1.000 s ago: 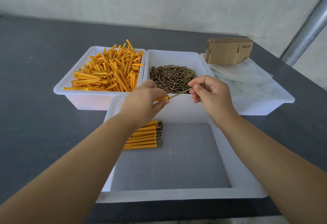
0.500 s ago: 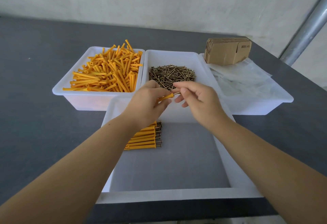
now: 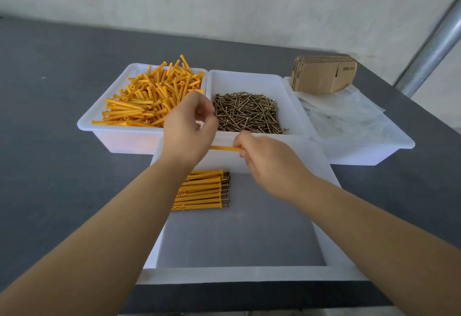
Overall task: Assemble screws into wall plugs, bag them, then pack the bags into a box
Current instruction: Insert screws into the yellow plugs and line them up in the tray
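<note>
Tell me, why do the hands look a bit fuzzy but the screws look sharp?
Head view: the left hand and right hand are smeared by motion blur, while the screws lie crisp. The light is soft, without glare. The wide lens bends the table edge.

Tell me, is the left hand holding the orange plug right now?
No, the plug is pinched by the right hand, while the left hand is lifted above it with nothing visible in its fingers.
</note>
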A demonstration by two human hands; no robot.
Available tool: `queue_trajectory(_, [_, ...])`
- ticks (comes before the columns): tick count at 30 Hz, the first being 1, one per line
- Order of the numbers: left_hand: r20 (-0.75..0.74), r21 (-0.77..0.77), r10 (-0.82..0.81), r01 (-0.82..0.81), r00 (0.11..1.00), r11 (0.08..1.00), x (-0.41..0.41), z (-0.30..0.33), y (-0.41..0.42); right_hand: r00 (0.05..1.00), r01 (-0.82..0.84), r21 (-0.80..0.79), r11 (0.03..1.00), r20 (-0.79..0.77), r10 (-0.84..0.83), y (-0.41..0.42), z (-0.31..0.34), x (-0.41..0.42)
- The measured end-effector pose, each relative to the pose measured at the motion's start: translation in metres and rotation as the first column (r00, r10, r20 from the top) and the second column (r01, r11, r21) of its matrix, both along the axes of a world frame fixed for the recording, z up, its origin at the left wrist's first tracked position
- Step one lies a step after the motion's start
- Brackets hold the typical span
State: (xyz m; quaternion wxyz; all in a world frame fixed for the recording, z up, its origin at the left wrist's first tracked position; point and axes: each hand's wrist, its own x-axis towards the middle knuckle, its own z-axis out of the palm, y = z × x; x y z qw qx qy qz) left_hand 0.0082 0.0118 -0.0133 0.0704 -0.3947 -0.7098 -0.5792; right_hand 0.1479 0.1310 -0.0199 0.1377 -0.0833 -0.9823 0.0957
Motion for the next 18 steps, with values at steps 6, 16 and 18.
queue_trajectory(6, [0.016,0.006,0.21,-0.211,0.977,0.978,-0.019,-0.004,-0.004,0.998,-0.023,0.279,0.96,0.062,0.006,-0.022,0.001,-0.027])
queue_trajectory(16, [-0.177,-0.38,0.323,-0.367,0.93,0.849,-0.024,-0.009,0.001,0.978,-0.124,0.37,0.921,0.202,0.051,-0.033,-0.019,-0.057])
queue_trajectory(18, [-0.221,-0.542,0.31,-0.381,0.925,0.75,-0.024,-0.01,0.002,0.963,-0.231,0.362,0.903,0.217,0.159,-0.032,-0.019,-0.053])
